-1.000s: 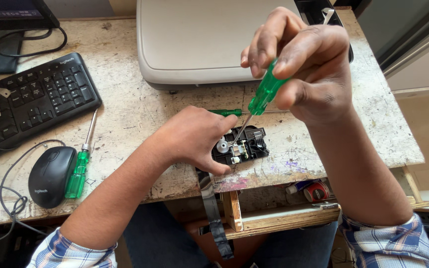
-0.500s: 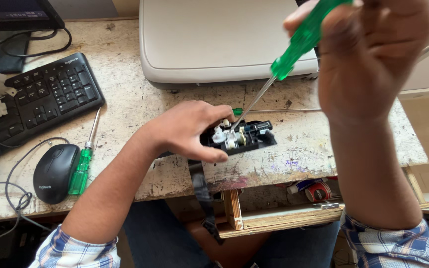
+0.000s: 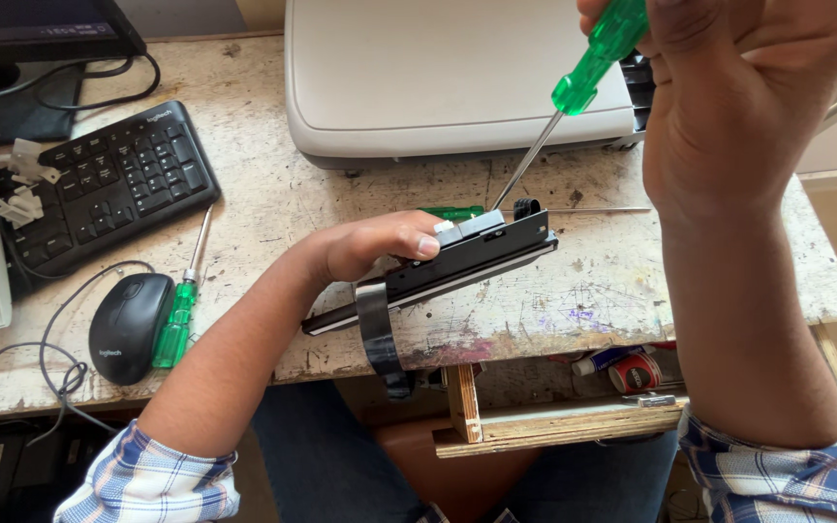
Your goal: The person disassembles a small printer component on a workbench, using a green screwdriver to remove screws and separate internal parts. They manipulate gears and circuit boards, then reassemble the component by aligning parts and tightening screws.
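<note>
- The left hand (image 3: 380,247) grips one end of a long black device part (image 3: 438,271), pressing it against the worn bench (image 3: 273,213) near the bench's front edge, about midway along it.
- The black part's long axis runs from the front edge, lower left, up to the right toward the bench's middle; a loop of black tape (image 3: 375,334) wraps around it and hangs over the front edge.
- The right hand (image 3: 738,87) is closed around the green handle of a screwdriver (image 3: 573,107), held high above the bench's back right area.
- The screwdriver shaft slants down and left, its tip at the raised far end of the black part, just beside the left thumb. Whether the tip touches cannot be told.
- The left hand is the nearer one to the part; the right reaches it only through the tool.
- A grey machine housing (image 3: 438,77) sits along the back edge, right behind the work.
- Toward the left end lie a second green screwdriver (image 3: 181,310), a black mouse (image 3: 128,329) and a black keyboard (image 3: 99,194), all well apart from the hands.
- Nothing stands between the screwdriver tip and the part.
</note>
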